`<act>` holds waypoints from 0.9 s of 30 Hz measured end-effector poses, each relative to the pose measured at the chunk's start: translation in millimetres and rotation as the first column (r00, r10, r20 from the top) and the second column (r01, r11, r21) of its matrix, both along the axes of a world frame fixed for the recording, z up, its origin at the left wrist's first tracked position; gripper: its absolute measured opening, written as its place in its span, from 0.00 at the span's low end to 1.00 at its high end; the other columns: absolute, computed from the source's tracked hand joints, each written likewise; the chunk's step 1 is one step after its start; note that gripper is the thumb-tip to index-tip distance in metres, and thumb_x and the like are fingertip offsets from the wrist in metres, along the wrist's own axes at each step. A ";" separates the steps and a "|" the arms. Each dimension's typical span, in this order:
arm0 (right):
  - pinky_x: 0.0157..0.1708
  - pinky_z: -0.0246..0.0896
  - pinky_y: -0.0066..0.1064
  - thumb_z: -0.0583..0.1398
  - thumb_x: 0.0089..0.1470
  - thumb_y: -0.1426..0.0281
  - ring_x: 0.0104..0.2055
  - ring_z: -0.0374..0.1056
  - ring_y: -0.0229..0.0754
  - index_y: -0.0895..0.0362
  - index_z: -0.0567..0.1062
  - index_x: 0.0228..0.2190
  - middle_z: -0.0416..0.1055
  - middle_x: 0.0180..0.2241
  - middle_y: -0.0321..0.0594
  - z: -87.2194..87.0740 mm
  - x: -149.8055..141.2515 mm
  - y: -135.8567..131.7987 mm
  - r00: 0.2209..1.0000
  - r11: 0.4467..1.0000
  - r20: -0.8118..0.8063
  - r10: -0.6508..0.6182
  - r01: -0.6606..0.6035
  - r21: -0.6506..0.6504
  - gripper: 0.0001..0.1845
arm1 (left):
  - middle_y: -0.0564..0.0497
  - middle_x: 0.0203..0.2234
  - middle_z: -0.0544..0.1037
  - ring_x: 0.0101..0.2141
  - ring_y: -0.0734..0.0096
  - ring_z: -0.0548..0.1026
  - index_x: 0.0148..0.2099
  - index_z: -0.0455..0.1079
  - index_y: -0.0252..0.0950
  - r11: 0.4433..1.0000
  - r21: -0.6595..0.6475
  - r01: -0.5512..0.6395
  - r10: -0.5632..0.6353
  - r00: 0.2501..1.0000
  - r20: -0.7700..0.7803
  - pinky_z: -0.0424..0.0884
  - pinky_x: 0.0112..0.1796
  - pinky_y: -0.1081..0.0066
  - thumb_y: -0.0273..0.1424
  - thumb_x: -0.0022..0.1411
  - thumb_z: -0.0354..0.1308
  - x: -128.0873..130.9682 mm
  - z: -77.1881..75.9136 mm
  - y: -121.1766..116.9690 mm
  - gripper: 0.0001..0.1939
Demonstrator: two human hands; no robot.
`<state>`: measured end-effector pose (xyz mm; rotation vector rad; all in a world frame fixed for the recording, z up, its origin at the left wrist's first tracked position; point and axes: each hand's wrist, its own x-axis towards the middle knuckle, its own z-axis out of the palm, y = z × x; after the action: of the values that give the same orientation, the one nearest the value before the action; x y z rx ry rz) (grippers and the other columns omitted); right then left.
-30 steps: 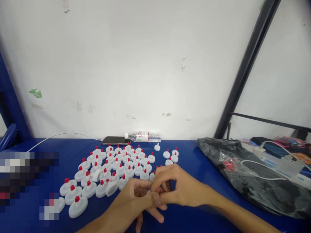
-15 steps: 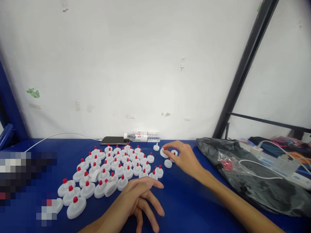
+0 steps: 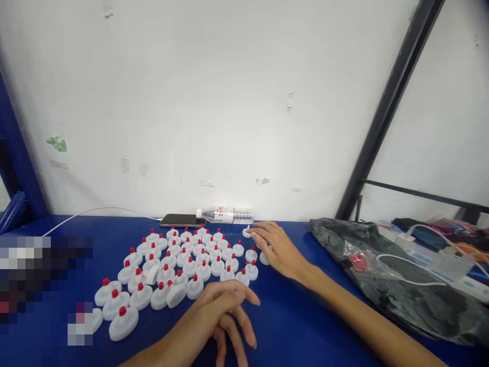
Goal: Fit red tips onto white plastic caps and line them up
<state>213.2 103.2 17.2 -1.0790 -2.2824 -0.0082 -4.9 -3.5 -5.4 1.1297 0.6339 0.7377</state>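
On the blue tabletop [image 3: 290, 316] stand many white round bottle caps with red tips, such as a front one [image 3: 123, 326], grouped left of centre. At the right end of the group, one red-tipped cap [image 3: 251, 254] sits close to my right hand [image 3: 275, 248]. My right hand is open, its fingers and thumb stretched toward a white cap with a bare spout [image 3: 247, 233]; whether they touch it I cannot tell. Another white cap [image 3: 264, 259] is partly hidden beneath that hand. My left hand [image 3: 219, 318] hangs open near the front caps, holding nothing, fingers apart.
A clear plastic bottle [image 3: 225, 215] lies by the wall, beside a phone [image 3: 181, 220] on a white cable. To the right, a dark plastic bag [image 3: 344, 285] lies with a small clear bag of red pieces [image 3: 358, 261] and a white power strip [image 3: 453, 267].
My right hand has let go of a white cap and its fingers have spread toward the bare-spout cap. A red-tipped cap now stands farther left, by the group. My left hand stays nearly still.
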 end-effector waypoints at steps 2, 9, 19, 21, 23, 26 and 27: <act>0.63 0.51 0.49 0.44 0.72 0.58 0.64 0.58 0.51 0.51 0.75 0.54 0.70 0.58 0.44 3.4 0.3 9.0 0.999 1.000 0.046 0.002 -0.001 -0.027 0.25 | 0.45 0.24 0.81 0.19 0.69 0.80 0.47 0.69 0.31 1.000 -0.001 -0.007 0.007 1.000 -0.007 0.64 0.13 0.84 0.44 0.67 0.52 0.2 -0.7 0.3 0.20; 0.56 0.60 0.45 0.39 0.71 0.51 0.50 0.71 0.51 0.55 0.79 0.39 0.78 0.41 0.45 11.2 -7.0 44.0 0.985 0.991 0.159 0.067 -0.046 -0.128 0.34 | 0.45 0.23 0.79 0.17 0.71 0.77 0.45 0.68 0.32 1.000 -0.011 -0.008 0.008 0.999 -0.035 0.63 0.12 0.84 0.47 0.62 0.55 0.6 3.5 -0.9 0.22; 0.53 0.59 0.41 0.41 0.72 0.55 0.51 0.69 0.48 0.53 0.77 0.44 0.76 0.44 0.43 44.0 -2.0 -5.3 0.997 0.997 -0.053 0.054 -0.056 -0.044 0.28 | 0.47 0.27 0.80 0.17 0.70 0.78 0.57 0.61 0.34 0.994 -0.056 -0.099 0.099 0.995 -0.007 0.65 0.12 0.83 0.49 0.60 0.58 -1.5 3.9 1.2 0.31; 0.52 0.59 0.40 0.45 0.72 0.60 0.48 0.69 0.46 0.51 0.77 0.46 0.77 0.44 0.41 48.4 -5.2 -27.4 0.965 0.978 -0.168 0.201 -0.207 -0.018 0.23 | 0.44 0.33 0.82 0.19 0.68 0.80 0.63 0.56 0.35 0.989 -0.060 -0.135 0.134 0.991 -0.012 0.66 0.12 0.82 0.51 0.60 0.61 -1.1 6.2 0.7 0.38; 0.52 0.58 0.40 0.47 0.72 0.64 0.47 0.69 0.44 0.52 0.78 0.45 0.77 0.42 0.39 47.7 -11.7 -46.9 0.913 0.931 -0.192 0.360 -0.364 0.017 0.19 | 0.41 0.39 0.81 0.21 0.68 0.81 0.66 0.51 0.38 0.986 -0.044 -0.160 0.160 0.987 -0.015 0.67 0.13 0.82 0.51 0.58 0.64 -0.3 8.2 -0.2 0.43; 0.53 0.57 0.41 0.48 0.70 0.68 0.46 0.68 0.43 0.55 0.77 0.43 0.77 0.40 0.40 41.6 -22.5 -65.9 0.835 0.841 -0.123 0.537 -0.540 0.009 0.17 | 0.41 0.43 0.80 0.21 0.69 0.81 0.64 0.57 0.37 0.987 0.048 -0.152 0.154 0.988 -0.032 0.66 0.13 0.83 0.49 0.58 0.66 1.0 8.7 -0.8 0.40; 0.53 0.57 0.42 0.48 0.70 0.68 0.45 0.68 0.43 0.56 0.77 0.42 0.77 0.40 0.41 39.5 -24.8 -69.1 0.815 0.820 -0.107 0.569 -0.572 0.002 0.17 | 0.41 0.43 0.80 0.21 0.70 0.81 0.61 0.61 0.36 0.987 0.089 -0.134 0.138 0.990 -0.040 0.66 0.13 0.84 0.48 0.59 0.65 1.3 8.3 -0.7 0.36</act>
<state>188.3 34.1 56.7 -0.3524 -2.4261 0.3196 -3.6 -4.1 2.9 1.1932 0.7293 0.8650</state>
